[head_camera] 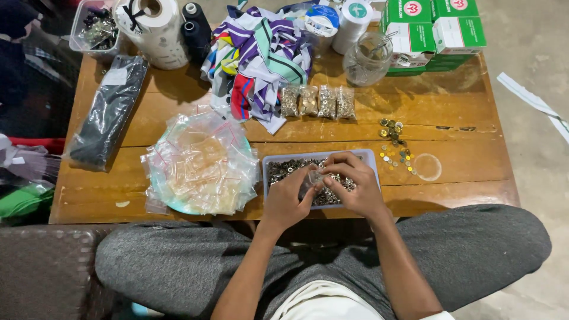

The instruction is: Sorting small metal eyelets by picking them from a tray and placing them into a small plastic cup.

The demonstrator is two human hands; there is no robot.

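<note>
Low in the frame's centre, both hands, left and right, pinch 1 small clear bag over the tray of metal eyelets. The bag looks light, soft and slippery; its mouth edges seem best to hold.

A pile of empty clear bags is heaped on the wooden table; striped cloth, a glass jar and green boxes are set behind.

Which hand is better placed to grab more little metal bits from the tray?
Probably the right hand: it rests over the metal pieces in the tray, fingers curled down. The left hand pinches the small clear bag.
</note>
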